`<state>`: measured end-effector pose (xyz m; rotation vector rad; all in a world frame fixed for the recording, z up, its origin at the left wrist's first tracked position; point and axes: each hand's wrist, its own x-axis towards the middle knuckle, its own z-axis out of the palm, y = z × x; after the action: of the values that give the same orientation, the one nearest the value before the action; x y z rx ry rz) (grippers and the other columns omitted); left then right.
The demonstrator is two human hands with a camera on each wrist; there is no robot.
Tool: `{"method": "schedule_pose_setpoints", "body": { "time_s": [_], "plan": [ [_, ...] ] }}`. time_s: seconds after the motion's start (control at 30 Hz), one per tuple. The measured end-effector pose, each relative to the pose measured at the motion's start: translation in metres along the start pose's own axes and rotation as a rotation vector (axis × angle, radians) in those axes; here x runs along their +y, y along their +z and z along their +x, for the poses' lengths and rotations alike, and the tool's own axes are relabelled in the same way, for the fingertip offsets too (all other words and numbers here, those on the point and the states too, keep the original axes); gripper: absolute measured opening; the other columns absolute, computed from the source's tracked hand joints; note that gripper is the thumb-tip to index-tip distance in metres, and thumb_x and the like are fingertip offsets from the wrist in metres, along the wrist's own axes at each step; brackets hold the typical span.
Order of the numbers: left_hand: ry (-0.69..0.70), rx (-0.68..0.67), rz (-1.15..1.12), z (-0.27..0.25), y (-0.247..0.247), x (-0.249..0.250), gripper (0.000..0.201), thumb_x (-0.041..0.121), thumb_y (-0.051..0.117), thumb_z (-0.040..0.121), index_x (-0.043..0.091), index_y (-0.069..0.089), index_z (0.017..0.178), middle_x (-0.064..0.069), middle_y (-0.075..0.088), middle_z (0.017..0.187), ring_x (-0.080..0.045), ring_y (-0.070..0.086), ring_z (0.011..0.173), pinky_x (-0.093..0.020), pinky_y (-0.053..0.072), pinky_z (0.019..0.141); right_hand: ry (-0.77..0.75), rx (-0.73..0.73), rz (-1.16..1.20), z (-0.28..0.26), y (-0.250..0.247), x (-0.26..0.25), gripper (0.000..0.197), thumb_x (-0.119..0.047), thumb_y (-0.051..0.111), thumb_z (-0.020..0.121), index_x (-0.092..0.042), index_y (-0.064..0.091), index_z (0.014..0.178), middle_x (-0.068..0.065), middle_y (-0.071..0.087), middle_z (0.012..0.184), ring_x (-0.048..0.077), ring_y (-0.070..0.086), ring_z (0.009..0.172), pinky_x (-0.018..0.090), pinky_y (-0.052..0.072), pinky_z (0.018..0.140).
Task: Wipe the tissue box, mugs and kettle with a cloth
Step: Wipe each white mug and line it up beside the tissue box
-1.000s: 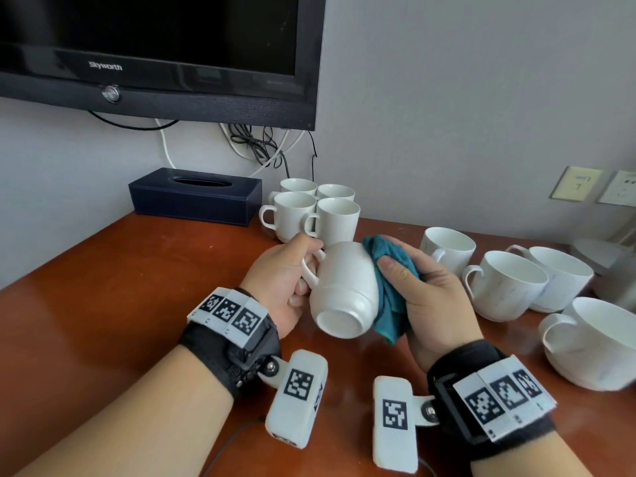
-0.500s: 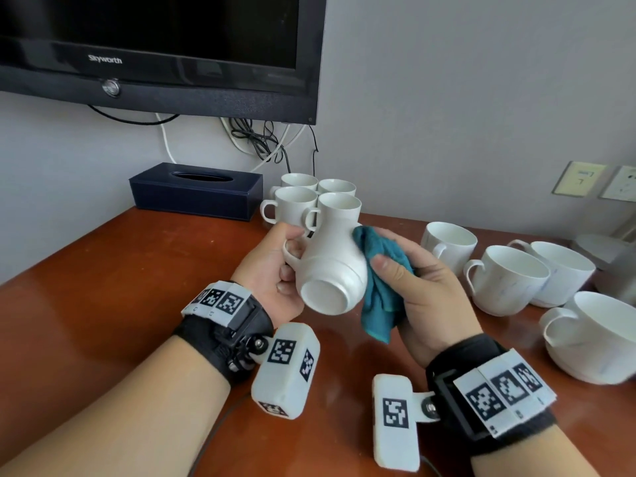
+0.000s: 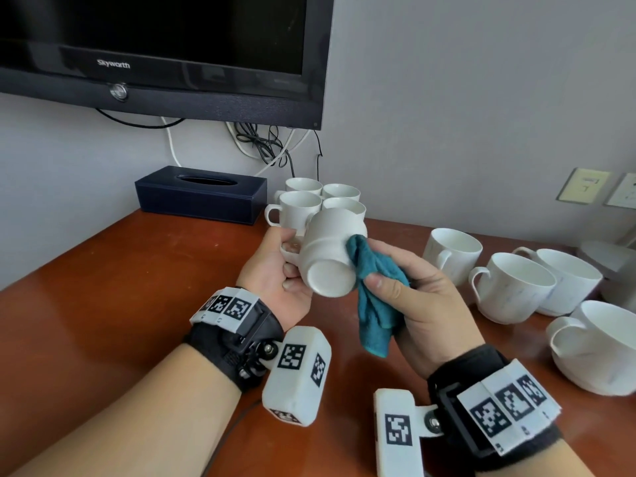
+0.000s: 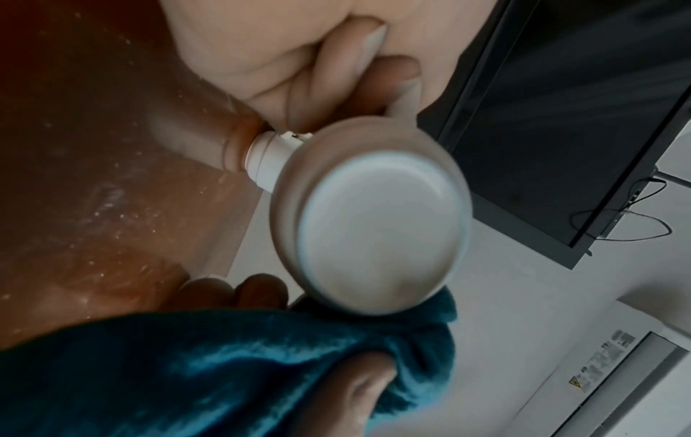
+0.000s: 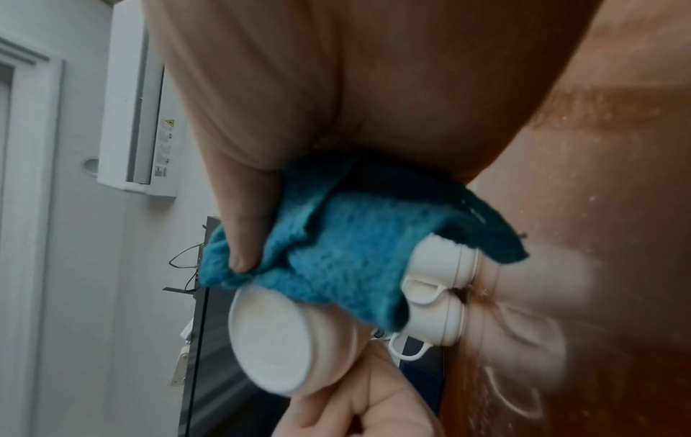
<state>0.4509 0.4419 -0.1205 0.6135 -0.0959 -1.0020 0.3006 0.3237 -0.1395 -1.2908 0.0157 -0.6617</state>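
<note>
My left hand (image 3: 280, 270) grips a white mug (image 3: 330, 256) by its handle, tipped so its base faces me, above the wooden table (image 3: 103, 287). My right hand (image 3: 413, 290) holds a bunched teal cloth (image 3: 373, 294) against the mug's right side, thumb pinching the fabric. In the left wrist view the mug base (image 4: 374, 218) fills the centre with the cloth (image 4: 224, 369) below it. In the right wrist view the cloth (image 5: 336, 251) lies over the mug (image 5: 276, 340). A dark blue tissue box (image 3: 201, 194) stands by the wall. A grey kettle (image 3: 619, 273) is barely visible at the right edge.
Several small white mugs (image 3: 303, 204) cluster behind the held mug. Several larger white mugs (image 3: 512, 287) stand at the right. A black television (image 3: 165, 49) hangs above, with cables (image 3: 261, 142) dangling below it. Wall sockets (image 3: 585, 185) sit at the far right.
The held mug has moved up and away from me, toward the mug cluster. The cloth has slid from the mug's upper side down toward its base.
</note>
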Motion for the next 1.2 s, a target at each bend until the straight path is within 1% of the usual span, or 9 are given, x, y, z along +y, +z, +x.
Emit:
{"method": "schedule_pose_setpoints", "body": {
  "time_s": [0.17, 0.43, 0.7, 0.77, 0.83, 0.9, 1.0, 1.07, 1.2],
  "plan": [
    [-0.006, 0.064, -0.023, 0.001, -0.001, -0.001, 0.039, 0.032, 0.053, 0.105, 0.02, 0.05, 0.068, 0.012, 0.043, 0.046, -0.003, 0.039, 0.028, -0.013, 0.023, 0.024, -0.023, 0.036, -0.02, 0.001, -0.002, 0.001, 0.036, -0.01, 0.076, 0.073, -0.021, 0.082, 0.107, 0.01, 0.076, 0.113, 0.02, 0.072, 0.097, 0.03, 0.059, 0.078],
    [-0.052, 0.048, 0.062, -0.005, 0.007, -0.013, 0.034, 0.027, 0.058, 0.1, 0.021, 0.047, 0.069, 0.013, 0.042, 0.051, -0.004, 0.037, 0.03, -0.012, 0.02, 0.026, -0.023, 0.267, 0.03, 0.007, -0.01, -0.001, 0.044, -0.021, 0.068, 0.086, -0.017, 0.069, 0.13, 0.012, 0.071, 0.13, 0.031, 0.068, 0.119, 0.049, 0.056, 0.098],
    [-0.22, 0.142, 0.153, 0.002, -0.005, -0.01, 0.037, 0.028, 0.068, 0.097, 0.024, 0.049, 0.066, 0.015, 0.04, 0.05, -0.002, 0.038, 0.034, -0.012, 0.023, 0.028, 0.028, 0.228, 0.001, 0.005, -0.006, -0.003, 0.04, -0.022, 0.068, 0.087, -0.013, 0.067, 0.126, 0.013, 0.072, 0.115, 0.026, 0.069, 0.099, 0.041, 0.058, 0.082],
    [-0.174, 0.176, 0.246, 0.007, -0.007, -0.012, 0.03, 0.029, 0.071, 0.095, 0.021, 0.056, 0.069, 0.013, 0.042, 0.055, -0.002, 0.036, 0.042, -0.011, 0.023, 0.034, 0.024, 0.257, -0.018, 0.005, -0.006, -0.003, 0.04, -0.023, 0.069, 0.086, -0.012, 0.067, 0.124, 0.013, 0.073, 0.112, 0.026, 0.07, 0.097, 0.042, 0.058, 0.081],
    [-0.149, 0.161, 0.315, 0.01, -0.007, -0.015, 0.021, 0.035, 0.076, 0.09, 0.014, 0.072, 0.092, 0.009, 0.049, 0.067, -0.004, 0.041, 0.053, -0.015, 0.029, 0.047, 0.023, 0.29, -0.021, 0.005, -0.007, -0.004, 0.036, -0.021, 0.069, 0.087, -0.012, 0.068, 0.122, 0.012, 0.074, 0.111, 0.025, 0.071, 0.095, 0.041, 0.059, 0.079],
    [-0.139, 0.123, 0.355, 0.011, -0.007, -0.018, 0.042, 0.042, 0.079, 0.085, 0.017, 0.07, 0.117, 0.006, 0.052, 0.078, -0.007, 0.045, 0.062, -0.019, 0.029, 0.058, 0.034, 0.323, -0.023, 0.005, -0.007, -0.004, 0.027, -0.016, 0.067, 0.094, -0.013, 0.069, 0.12, 0.011, 0.076, 0.108, 0.024, 0.072, 0.093, 0.04, 0.06, 0.077],
    [-0.113, 0.031, 0.426, 0.008, -0.004, -0.019, 0.067, 0.049, 0.091, 0.067, 0.02, 0.066, 0.122, -0.001, 0.051, 0.086, -0.019, 0.05, 0.079, -0.026, 0.028, 0.069, 0.064, 0.372, -0.032, 0.006, -0.01, -0.004, 0.023, -0.015, 0.064, 0.099, -0.013, 0.068, 0.122, 0.013, 0.076, 0.111, 0.026, 0.072, 0.094, 0.042, 0.061, 0.078],
    [-0.043, -0.004, 0.513, 0.006, -0.003, -0.017, 0.063, 0.049, 0.094, 0.063, 0.019, 0.076, 0.115, -0.006, 0.056, 0.098, -0.026, 0.051, 0.093, -0.032, 0.036, 0.075, 0.084, 0.41, -0.047, 0.007, -0.011, -0.005, 0.023, -0.016, 0.065, 0.1, -0.014, 0.068, 0.123, 0.014, 0.076, 0.111, 0.025, 0.073, 0.092, 0.042, 0.061, 0.077],
    [0.021, -0.075, 0.713, 0.0, -0.005, -0.014, 0.067, 0.039, 0.091, 0.066, 0.032, 0.071, 0.129, 0.001, 0.072, 0.116, -0.02, 0.063, 0.094, -0.034, 0.047, 0.079, 0.106, 0.46, -0.058, 0.007, -0.013, -0.005, 0.021, -0.016, 0.065, 0.101, -0.014, 0.069, 0.121, 0.012, 0.077, 0.108, 0.026, 0.074, 0.091, 0.044, 0.063, 0.079]
  ]
}}
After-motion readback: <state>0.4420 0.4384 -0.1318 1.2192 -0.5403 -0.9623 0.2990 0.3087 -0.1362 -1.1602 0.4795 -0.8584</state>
